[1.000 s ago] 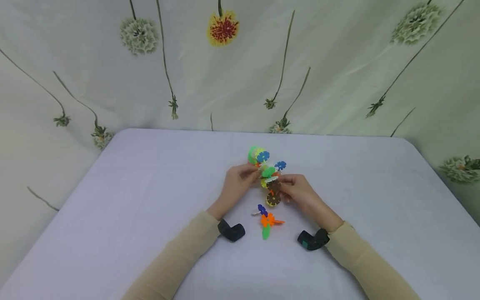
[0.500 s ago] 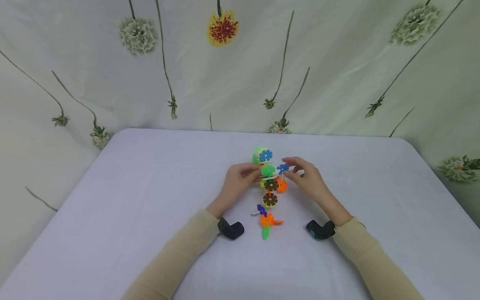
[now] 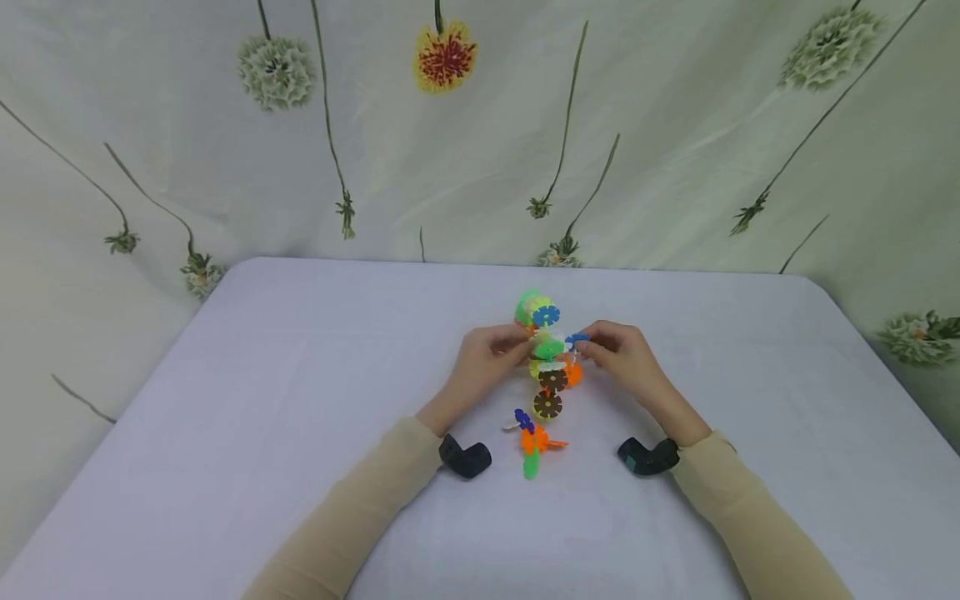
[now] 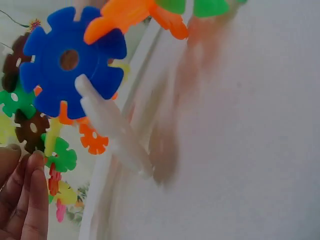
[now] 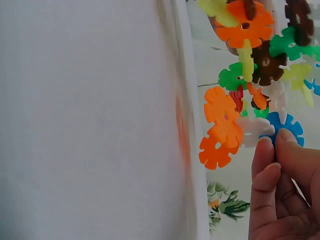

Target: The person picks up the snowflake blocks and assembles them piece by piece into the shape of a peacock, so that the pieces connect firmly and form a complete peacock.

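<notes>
A chain of interlocking flower-shaped plastic discs [image 3: 547,406] in green, yellow, brown, orange, white and blue is held between both hands. My left hand [image 3: 483,362] pinches the chain from its left side; in the left wrist view its fingertips are at a brown disc [image 4: 32,129]. On the right side, my right hand [image 3: 622,358] pinches a blue disc [image 5: 295,125] between thumb and forefinger. That disc joins white discs [image 5: 254,131], and two orange discs [image 5: 220,112] hang close by. Which disc the left fingers grip is partly hidden.
A smaller cluster of joined discs [image 3: 535,439], orange, dark blue, white and green, lies on the white table [image 3: 300,375] nearer the body. Black wrist cameras [image 3: 465,458] sit on both wrists. A flower-printed cloth [image 3: 480,167] hangs behind.
My right hand has moved up from beside the brown discs to the blue disc and now pinches it. The blue disc has tilted. The chain and left hand have shifted slightly right.
</notes>
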Available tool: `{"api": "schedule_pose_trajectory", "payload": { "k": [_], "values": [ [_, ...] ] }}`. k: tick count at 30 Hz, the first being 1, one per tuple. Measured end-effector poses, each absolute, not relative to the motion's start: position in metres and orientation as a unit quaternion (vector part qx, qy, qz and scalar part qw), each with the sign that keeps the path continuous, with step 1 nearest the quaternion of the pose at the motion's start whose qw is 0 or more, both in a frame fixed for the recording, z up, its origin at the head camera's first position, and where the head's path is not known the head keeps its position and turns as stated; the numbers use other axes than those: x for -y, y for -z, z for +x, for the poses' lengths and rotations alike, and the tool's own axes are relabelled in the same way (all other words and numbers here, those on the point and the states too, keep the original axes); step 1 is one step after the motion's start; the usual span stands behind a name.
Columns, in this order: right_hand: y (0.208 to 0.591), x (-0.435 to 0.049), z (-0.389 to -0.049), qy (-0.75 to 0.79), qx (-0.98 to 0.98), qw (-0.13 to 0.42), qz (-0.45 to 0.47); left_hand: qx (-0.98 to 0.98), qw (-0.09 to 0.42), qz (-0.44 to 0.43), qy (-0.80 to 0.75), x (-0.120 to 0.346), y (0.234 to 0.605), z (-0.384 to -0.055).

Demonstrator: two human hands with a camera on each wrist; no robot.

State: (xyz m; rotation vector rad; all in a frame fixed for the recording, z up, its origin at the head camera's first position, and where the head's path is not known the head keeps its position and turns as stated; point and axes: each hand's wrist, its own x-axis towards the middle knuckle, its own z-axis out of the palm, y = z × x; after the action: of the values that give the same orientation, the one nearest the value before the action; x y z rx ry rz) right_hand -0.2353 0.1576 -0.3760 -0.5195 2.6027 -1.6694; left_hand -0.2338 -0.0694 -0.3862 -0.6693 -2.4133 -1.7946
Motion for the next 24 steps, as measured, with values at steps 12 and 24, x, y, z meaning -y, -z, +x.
{"api": "schedule_pose_trajectory", "payload": {
  "k": [12,24],
  "values": [
    [0.382,-0.173,-0.242,0.584,-0.798,0.036,-0.142,0.795,-0.111,-0.305,0.513,0.108,0.379,-0.201],
    [0.386,-0.181,-0.243,0.633,-0.761,0.048,-0.131,0.777,-0.222,-0.254,0.532,0.097,0.395,-0.195]
  ]
}}
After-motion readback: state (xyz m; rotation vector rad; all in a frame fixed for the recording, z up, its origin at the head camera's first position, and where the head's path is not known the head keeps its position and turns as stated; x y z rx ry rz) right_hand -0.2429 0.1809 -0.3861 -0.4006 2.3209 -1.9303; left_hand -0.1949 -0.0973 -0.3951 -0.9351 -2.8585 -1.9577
